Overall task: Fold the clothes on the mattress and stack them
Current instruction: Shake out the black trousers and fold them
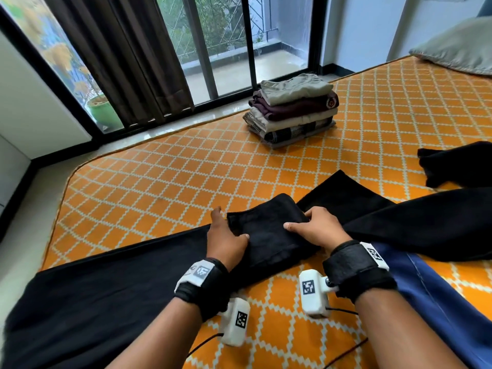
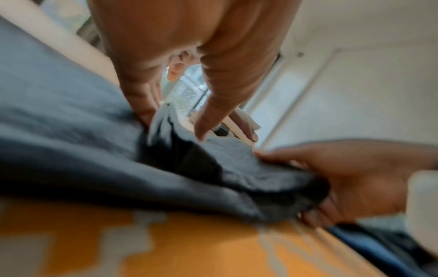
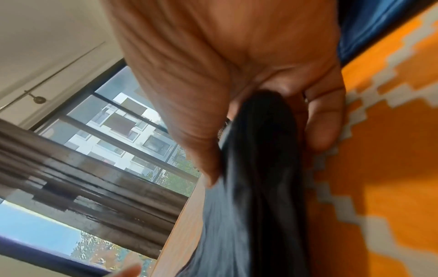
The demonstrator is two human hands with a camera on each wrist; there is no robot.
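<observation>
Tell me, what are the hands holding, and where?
Both hold the black garment: the left hand grips its folded part's left edge, the right hand its right edge.

Folded black fabric garment sits near the front edge of the orange lattice-patterned mattress, left hand on its left side, right hand on its right. Stack of folded clothes at the far edge. Grey pillow in the far right corner.
</observation>
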